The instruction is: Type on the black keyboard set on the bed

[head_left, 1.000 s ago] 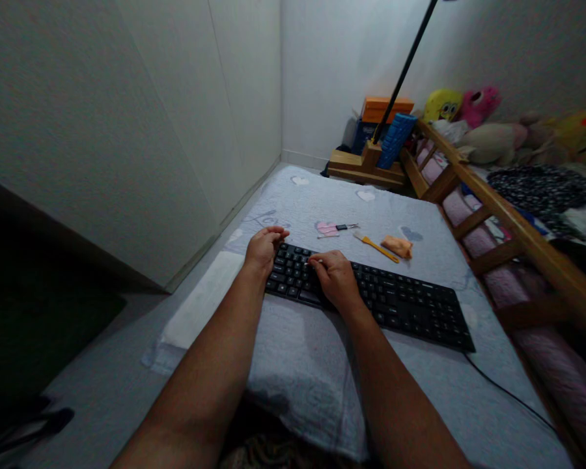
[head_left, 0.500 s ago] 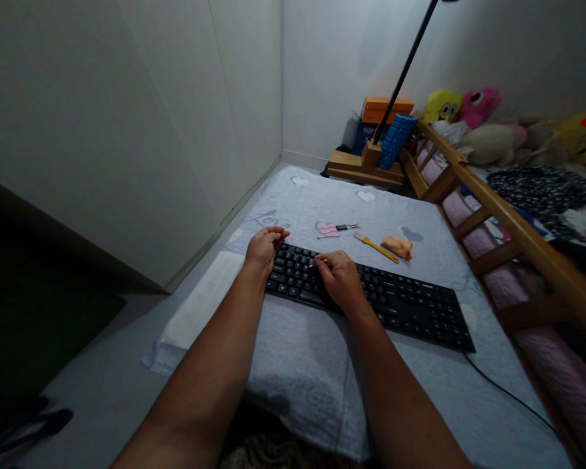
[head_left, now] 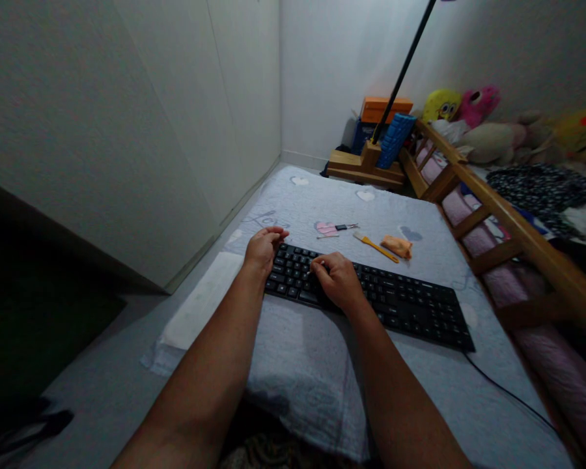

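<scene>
A black keyboard point(head_left: 410, 306) lies across the cloth-covered surface, its cable running off to the right. Over its left half, my right hand point(head_left: 339, 280) pinches a thin cotton swab point(head_left: 309, 273), whose white tip points down among the keys. The rest of the swab is mostly hidden by my fingers. My left hand point(head_left: 264, 251) rests against the keyboard's left end, fingers loosely bent and apart, with nothing visible in them. Beyond the keyboard lie another cotton swab point(head_left: 327, 236), a small tool with a black grip point(head_left: 342, 227), a yellow-handled brush point(head_left: 378, 247) and a crumpled orange cloth point(head_left: 396, 247).
A pale flat board or pad point(head_left: 202, 296) lies left of the keyboard, under my left forearm. Along the right runs a wooden bed rail point(head_left: 508, 202) with plush toys behind it. A wooden stand point(head_left: 366, 166) with a black pole is at the back; a pale wall panel point(head_left: 176, 130) bounds the left.
My right hand has shifted slightly, and the swab tip now sits lower and a little further left on the keys. My left hand has stayed in place.
</scene>
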`<state>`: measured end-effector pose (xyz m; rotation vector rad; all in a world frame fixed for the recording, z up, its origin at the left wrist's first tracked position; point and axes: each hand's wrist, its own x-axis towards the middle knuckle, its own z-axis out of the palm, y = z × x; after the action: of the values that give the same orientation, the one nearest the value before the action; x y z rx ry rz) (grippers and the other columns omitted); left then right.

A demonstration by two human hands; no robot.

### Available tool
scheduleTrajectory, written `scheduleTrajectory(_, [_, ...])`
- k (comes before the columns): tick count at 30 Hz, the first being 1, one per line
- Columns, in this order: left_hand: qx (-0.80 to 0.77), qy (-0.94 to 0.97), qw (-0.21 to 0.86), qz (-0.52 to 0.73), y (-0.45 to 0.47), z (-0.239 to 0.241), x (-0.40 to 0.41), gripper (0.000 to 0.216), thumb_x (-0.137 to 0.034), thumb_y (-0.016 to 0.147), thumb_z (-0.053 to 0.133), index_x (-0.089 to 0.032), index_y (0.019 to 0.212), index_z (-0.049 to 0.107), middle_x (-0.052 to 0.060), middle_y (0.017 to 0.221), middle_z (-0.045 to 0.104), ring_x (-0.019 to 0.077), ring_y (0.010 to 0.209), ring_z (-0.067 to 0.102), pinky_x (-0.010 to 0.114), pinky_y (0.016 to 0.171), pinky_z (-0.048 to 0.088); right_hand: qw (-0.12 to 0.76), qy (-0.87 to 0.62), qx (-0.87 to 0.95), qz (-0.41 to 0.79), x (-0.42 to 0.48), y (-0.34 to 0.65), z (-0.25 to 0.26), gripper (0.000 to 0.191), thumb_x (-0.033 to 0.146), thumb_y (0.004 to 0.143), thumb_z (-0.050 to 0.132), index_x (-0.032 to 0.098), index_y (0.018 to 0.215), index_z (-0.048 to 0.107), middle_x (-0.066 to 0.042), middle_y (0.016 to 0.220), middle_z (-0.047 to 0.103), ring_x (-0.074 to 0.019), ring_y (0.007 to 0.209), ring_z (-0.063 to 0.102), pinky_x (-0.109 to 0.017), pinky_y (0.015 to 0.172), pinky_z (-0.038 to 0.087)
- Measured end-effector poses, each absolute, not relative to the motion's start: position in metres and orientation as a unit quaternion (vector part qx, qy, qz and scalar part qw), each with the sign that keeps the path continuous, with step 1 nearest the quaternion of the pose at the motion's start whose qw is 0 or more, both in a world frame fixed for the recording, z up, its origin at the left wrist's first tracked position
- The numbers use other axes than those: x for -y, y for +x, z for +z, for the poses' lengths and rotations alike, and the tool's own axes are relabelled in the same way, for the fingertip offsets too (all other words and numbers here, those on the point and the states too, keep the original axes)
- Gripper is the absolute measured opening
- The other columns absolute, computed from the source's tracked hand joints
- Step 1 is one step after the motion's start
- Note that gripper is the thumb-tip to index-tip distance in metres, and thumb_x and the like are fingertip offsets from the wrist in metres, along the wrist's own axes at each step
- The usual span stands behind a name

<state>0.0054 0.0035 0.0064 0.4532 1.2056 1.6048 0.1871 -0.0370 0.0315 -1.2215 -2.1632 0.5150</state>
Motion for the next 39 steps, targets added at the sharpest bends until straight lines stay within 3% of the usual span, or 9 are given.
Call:
scheduleTrajectory(15, [-0.503,0.184,0.518,0.667,0.006,0.009,-0.002,0.015,-0.006,0.060,0.052,-0.015,0.070,0.058,0.003,0.069,0.065,0.0111,0.065,0.059,0.024,0.071,0.044,0.318,-0.484,0.795,0.182,0.034,0.188,0.027,0.016,0.019,0.086,0.053,0.019,0.083,0.069,-0.005,0.085,0.070,-0.0205,0.088,0.058,-0.033,0.083,0.041])
scheduleTrajectory(39, [-0.500,0.183,0.517,0.670,0.006,0.009,-0.001,0.015,-0.004,0.062,0.051,-0.015,0.070,0.058,0.003,0.069,0.065,0.0108,0.068,0.060,0.024,0.073,0.044,0.303,-0.508,0.787,0.173,0.031,0.199,0.032,0.020,0.021,0.084,0.051,0.019,0.078,0.069,-0.006,0.080,0.069,-0.0202,0.083,0.058,-0.031,0.077,0.041])
